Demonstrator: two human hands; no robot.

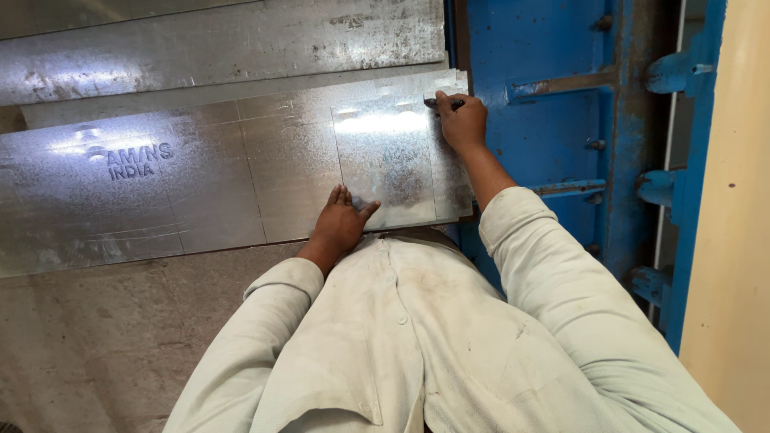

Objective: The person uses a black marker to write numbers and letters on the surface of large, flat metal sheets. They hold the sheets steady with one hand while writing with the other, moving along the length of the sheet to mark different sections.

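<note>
A shiny, mottled grey metal sheet [241,172] lies flat on the bench [96,337] beside a blue machine frame [545,48]. The left hand [341,220] presses it, fingers flat and open. The right hand [461,120] grips a dark marker [437,103] at the sheet's far corner.

Bright, even daylight. Strong white glare patches on galvanised metal sheet [241,168], one near far edge, one at left. Soft shadow under body on floor [96,337]. Focus sharp throughout; slight wide-angle bending toward frame edges.
</note>
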